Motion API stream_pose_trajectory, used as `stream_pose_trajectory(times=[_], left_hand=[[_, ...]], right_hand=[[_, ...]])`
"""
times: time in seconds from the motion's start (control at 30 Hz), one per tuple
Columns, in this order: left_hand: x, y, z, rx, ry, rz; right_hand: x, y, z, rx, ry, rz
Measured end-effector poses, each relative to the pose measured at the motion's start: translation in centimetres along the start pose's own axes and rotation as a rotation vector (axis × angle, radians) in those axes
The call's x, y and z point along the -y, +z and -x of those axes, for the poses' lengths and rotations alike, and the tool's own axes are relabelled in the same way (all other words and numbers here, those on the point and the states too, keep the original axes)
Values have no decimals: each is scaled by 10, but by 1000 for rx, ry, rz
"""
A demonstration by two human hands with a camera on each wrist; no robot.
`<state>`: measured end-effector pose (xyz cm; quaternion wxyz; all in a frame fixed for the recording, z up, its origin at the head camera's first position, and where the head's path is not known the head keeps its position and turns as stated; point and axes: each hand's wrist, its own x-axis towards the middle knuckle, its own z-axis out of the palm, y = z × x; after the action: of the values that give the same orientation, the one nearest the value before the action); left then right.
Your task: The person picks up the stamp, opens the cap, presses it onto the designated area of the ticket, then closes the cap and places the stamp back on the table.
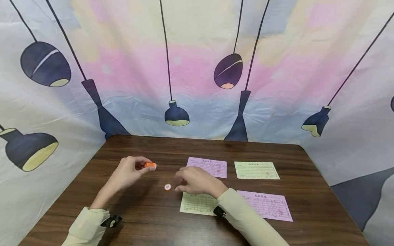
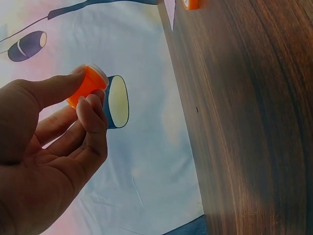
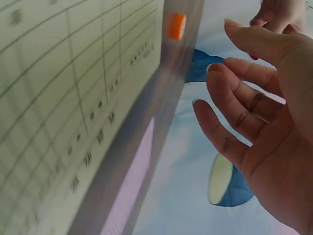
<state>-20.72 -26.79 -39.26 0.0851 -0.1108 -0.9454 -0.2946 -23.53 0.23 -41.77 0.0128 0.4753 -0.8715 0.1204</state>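
Note:
My left hand (image 1: 127, 172) pinches a small orange stamp (image 2: 89, 87) with a whitish end, thumb on one side and fingertips on the other, raised over the left part of the table. A round orange piece (image 1: 167, 187) with a white, patterned top lies on the wood between the hands; the right wrist view shows its orange side. Just right of it hovers my right hand (image 1: 195, 180), fingers loosely bent and holding nothing. Below that hand is a pale green form (image 1: 197, 205), its right part covered by the hand and sleeve.
A purple form (image 1: 206, 165) lies behind the right hand. Farther right are another pale green form (image 1: 255, 171) and a nearer purple form (image 1: 267, 206); these three bear small red marks. The dark wooden table (image 1: 147, 225) ends at a printed curtain (image 1: 203, 75).

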Motion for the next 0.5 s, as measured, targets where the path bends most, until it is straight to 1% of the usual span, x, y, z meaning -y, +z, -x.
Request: stream_pose_trajectory(times=[0.13,0.3,0.5], left_hand=[[1,-1,0,0,2,4],[1,1,-1,-4,7,12],[3,3,-1,-3,14,7]], right_hand=[[1,8,-13,34,39,-34],[2,18,-27,68,54,-64],[8,27,-38,89,32,-82]])
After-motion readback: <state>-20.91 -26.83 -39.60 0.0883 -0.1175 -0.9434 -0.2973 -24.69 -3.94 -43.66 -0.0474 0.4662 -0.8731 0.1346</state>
